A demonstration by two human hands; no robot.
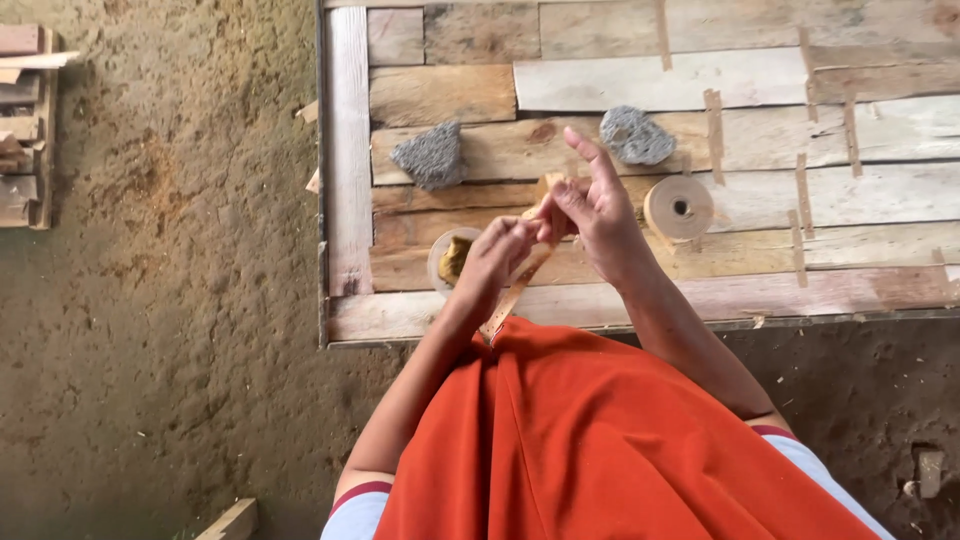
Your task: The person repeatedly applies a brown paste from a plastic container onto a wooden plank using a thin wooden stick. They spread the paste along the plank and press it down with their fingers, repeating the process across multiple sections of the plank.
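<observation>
The person's left hand [497, 252] covers part of a small round dish [447, 262], leaving only its left rim and a dab of yellowish content showing. A thin wooden strip [512, 290] runs behind both hands, its upper end mostly lost behind the right hand [598, 215], whose grip cannot be made out. The plank surface [640, 150] is cut off at the top and right edges; a stack of wood scraps [25, 125] is cropped at the left edge.
</observation>
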